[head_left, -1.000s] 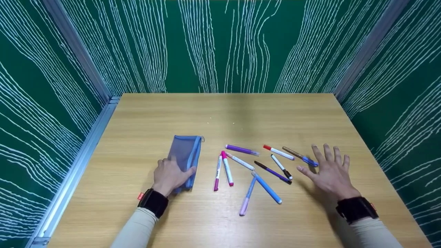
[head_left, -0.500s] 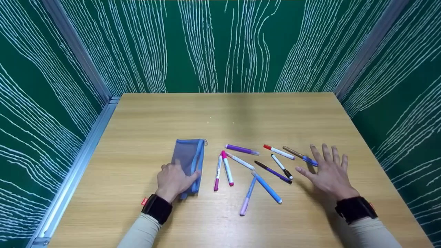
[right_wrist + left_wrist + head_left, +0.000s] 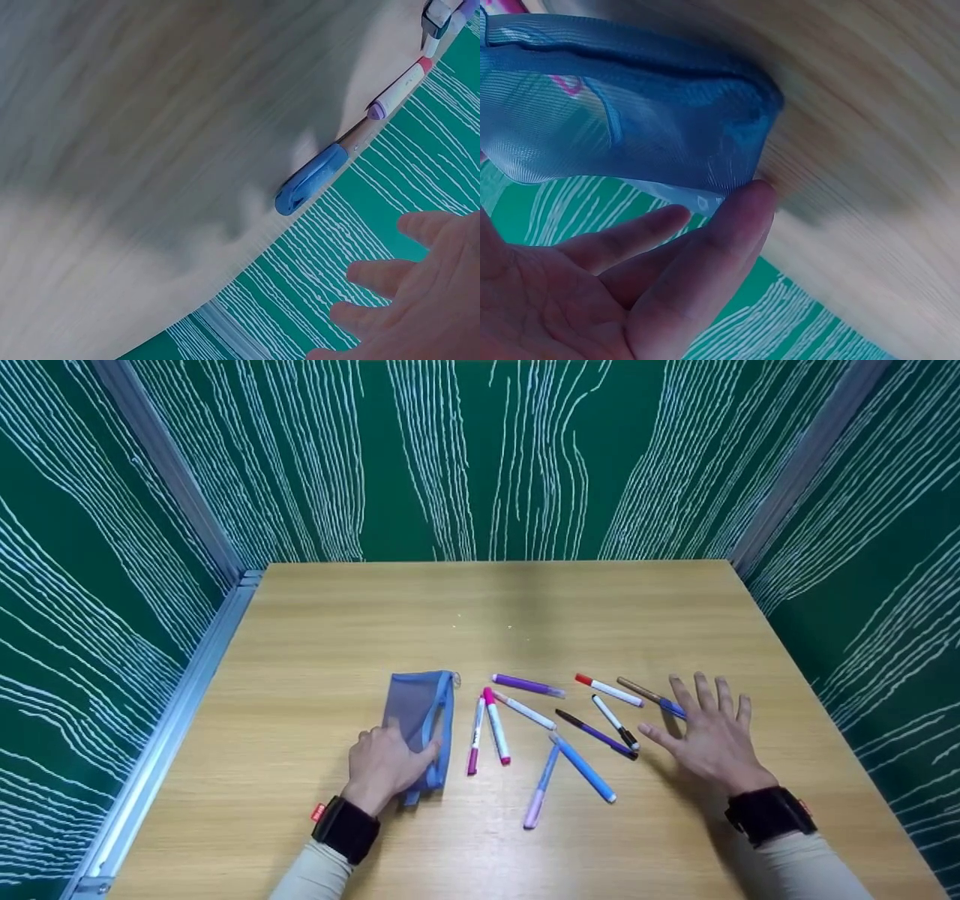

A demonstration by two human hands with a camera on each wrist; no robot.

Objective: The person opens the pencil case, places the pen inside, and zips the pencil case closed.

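Observation:
In the head view, my left hand (image 3: 386, 765) grips a blue mesh pencil pouch (image 3: 412, 701), thumb along its zipped side and fingers at its left side. The zip side gapes a little. The left wrist view has the mesh pouch (image 3: 682, 127) up close, a fingertip against its lower corner. At the right, my right hand (image 3: 712, 739) spreads its fingers over the table and holds nothing. Nearest to it lies a pen with a blue cap (image 3: 670, 706), partly behind the fingers. That blue-capped pen (image 3: 315, 176) also shows in the right wrist view.
Between the hands lie several loose pens and markers, among them a purple marker (image 3: 525, 685), a red-capped marker (image 3: 609, 690), a pink-capped marker (image 3: 496, 727) and a blue marker (image 3: 585, 769). Green walls with white lines border the wooden table (image 3: 337, 607).
My left hand has moved right and slightly toward me, bringing the pouch closer to the pink-capped markers. The pouch's zip side gapes more. My right hand has shifted slightly left.

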